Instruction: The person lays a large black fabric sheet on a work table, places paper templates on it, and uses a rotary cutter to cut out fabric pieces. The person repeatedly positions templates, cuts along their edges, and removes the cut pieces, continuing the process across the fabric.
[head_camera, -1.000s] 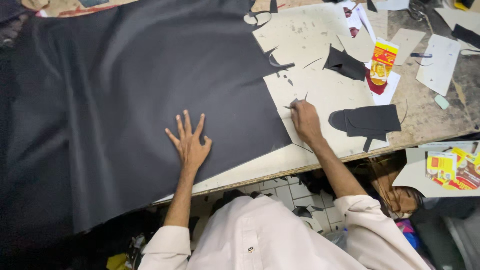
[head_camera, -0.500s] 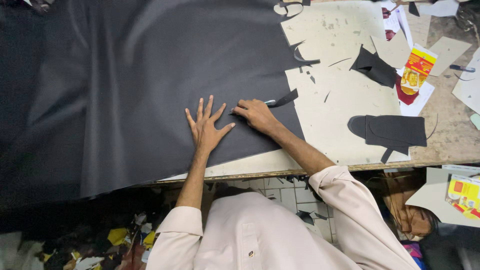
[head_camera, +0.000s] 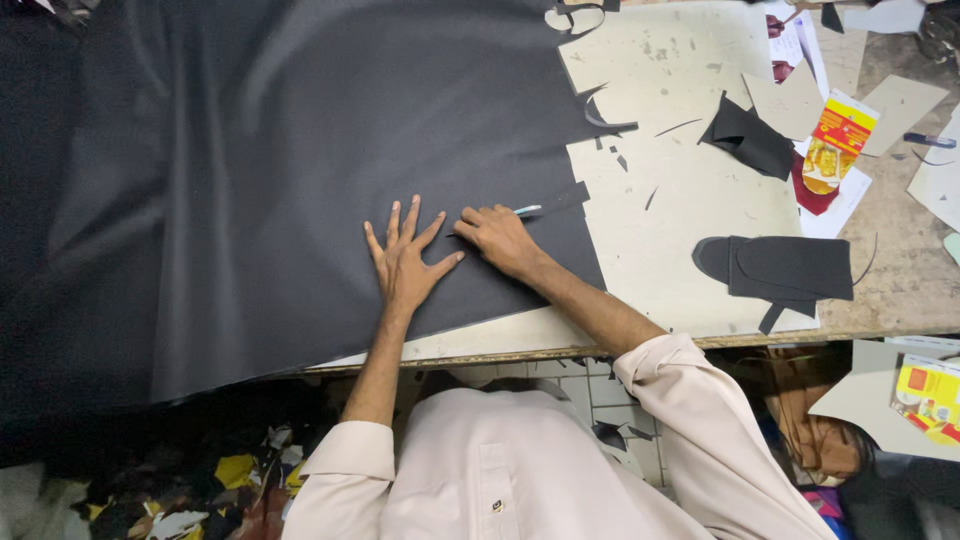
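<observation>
1. No box, bin or tray is seen on the pale cutting board (head_camera: 690, 200); loose things alone are borne by it.
2. A large black sheet (head_camera: 300, 170) is spread over the left part of the cutting board, and its near left part is draped past the board's front edge.
3. The left hand (head_camera: 405, 265) is laid flat on the black sheet, near the board's front edge, with fingers and thumb fanned wide and nothing gripped.
4. The right hand (head_camera: 497, 238) is set just beside the left hand, on its right, with the fingers curled closed round a thin pale-tipped tool (head_camera: 526, 210).
5. Only the tip of the tool is seen past the fingers; it rests on the black sheet, close to the sheet's ragged right edge.
6. The long axis of the tool runs roughly across the board, with the tip pointed to the right and slightly away from the person.
7. Black cut pieces (head_camera: 785, 268) lie on the right part of the board, well apart from both hands.
8. A red and yellow packet (head_camera: 835, 140) lies just beyond the board's right edge.
</observation>
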